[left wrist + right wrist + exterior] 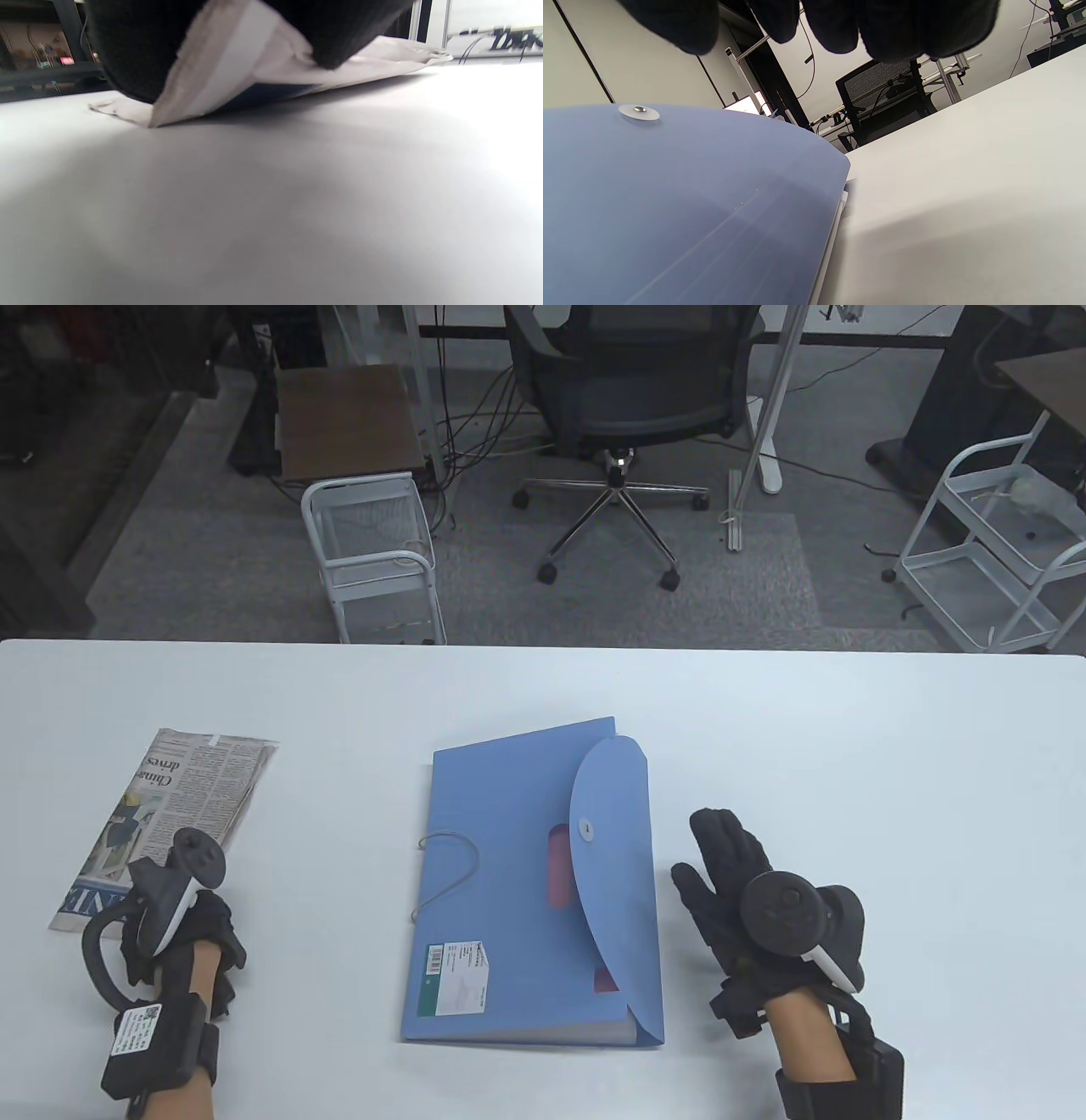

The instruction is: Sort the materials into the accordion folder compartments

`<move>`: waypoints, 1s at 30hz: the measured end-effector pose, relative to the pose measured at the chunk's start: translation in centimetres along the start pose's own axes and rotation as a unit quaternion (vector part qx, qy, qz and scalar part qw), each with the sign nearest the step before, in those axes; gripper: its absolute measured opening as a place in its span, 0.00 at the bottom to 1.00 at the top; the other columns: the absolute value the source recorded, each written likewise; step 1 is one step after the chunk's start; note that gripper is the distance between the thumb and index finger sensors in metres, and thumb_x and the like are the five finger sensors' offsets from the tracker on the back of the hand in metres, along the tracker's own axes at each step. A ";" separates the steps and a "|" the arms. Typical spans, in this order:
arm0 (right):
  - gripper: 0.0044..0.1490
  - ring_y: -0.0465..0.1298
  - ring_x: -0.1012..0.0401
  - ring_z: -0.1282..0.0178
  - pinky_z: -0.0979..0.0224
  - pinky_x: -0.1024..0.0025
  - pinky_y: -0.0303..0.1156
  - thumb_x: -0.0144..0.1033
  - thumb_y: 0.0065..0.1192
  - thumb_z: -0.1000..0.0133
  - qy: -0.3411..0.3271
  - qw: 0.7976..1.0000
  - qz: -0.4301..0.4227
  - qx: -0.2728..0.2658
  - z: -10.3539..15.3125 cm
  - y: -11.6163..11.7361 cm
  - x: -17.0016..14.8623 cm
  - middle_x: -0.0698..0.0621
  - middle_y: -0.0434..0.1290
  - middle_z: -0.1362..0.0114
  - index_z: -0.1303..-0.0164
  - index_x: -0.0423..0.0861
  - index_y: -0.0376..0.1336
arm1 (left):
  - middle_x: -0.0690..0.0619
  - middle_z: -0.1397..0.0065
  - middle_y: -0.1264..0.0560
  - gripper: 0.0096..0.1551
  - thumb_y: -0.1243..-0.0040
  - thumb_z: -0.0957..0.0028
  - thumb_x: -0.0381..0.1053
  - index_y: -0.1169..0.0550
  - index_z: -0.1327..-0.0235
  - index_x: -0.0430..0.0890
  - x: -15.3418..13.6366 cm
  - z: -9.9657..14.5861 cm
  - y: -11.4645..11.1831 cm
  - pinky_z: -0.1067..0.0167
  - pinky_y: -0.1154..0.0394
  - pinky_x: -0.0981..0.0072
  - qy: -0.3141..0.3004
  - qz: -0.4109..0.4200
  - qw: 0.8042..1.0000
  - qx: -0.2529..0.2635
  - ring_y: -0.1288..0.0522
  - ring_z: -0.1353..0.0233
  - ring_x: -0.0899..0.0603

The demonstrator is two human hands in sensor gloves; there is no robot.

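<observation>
A blue accordion folder (501, 891) lies flat at the table's middle, its rounded flap (612, 848) folded over the right side, with a white button (585, 829) on it. A folded newspaper (191, 785) lies at the left. My left hand (204, 929) is at the newspaper's near corner; in the left wrist view its fingers (135, 51) pinch the paper (271, 63) and hold that corner up off the table. My right hand (721, 857) is open and holds nothing, just right of the folder. The right wrist view shows its fingers (895, 29) above the flap (691, 190).
The folder's elastic cord (450, 869) lies loose on the white table (848, 746) at its left edge. A white label (456, 978) is on the folder's near left corner. Beyond the table's far edge stand an office chair (632, 398) and two white wire carts (373, 551) (993, 551).
</observation>
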State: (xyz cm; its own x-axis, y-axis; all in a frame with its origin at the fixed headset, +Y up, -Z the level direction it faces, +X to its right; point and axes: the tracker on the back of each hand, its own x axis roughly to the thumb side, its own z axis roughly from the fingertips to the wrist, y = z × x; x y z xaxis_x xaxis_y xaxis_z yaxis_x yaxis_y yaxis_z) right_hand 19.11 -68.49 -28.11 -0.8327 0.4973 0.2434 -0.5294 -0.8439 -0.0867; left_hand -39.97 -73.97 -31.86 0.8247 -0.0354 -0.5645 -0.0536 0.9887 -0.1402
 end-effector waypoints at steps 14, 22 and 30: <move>0.43 0.68 0.33 0.25 0.29 0.34 0.67 0.55 0.53 0.35 0.005 0.992 -0.123 -0.019 0.1 -1.0 -0.2 0.33 0.59 0.16 0.16 0.44 0.49 | 0.31 0.20 0.35 0.25 0.55 0.36 0.44 0.32 0.29 0.37 6.2 8.9 10.4 0.40 0.22 0.43 -0.227 0.392 0.892 -0.003 0.24 0.30 0.28; 0.45 0.69 0.33 0.27 0.30 0.35 0.68 0.59 0.52 0.35 0.006 0.964 -0.267 -0.011 0.1 -1.3 -0.5 0.33 0.61 0.16 0.16 0.42 0.51 | 0.31 0.19 0.36 0.25 0.55 0.35 0.44 0.32 0.28 0.37 13.5 17.6 15.6 0.39 0.23 0.44 -0.418 0.475 0.772 -0.052 0.25 0.28 0.28; 0.59 0.65 0.30 0.26 0.29 0.35 0.66 0.72 0.48 0.38 -0.021 0.881 -0.468 0.058 0.0 -0.5 -1.0 0.30 0.57 0.14 0.13 0.36 0.46 | 0.32 0.18 0.37 0.25 0.56 0.34 0.45 0.33 0.27 0.39 17.6 22.8 16.7 0.37 0.23 0.46 -0.547 0.512 0.641 -0.166 0.25 0.28 0.30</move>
State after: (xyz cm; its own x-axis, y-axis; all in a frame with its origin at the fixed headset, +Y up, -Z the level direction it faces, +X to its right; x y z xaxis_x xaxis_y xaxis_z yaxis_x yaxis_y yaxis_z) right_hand 20.21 -68.58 -28.36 -0.0311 0.9809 0.1922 -0.9590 -0.0835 0.2707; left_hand -13.54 -54.74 -25.54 0.1539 0.9101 0.3848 -0.8493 0.3208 -0.4192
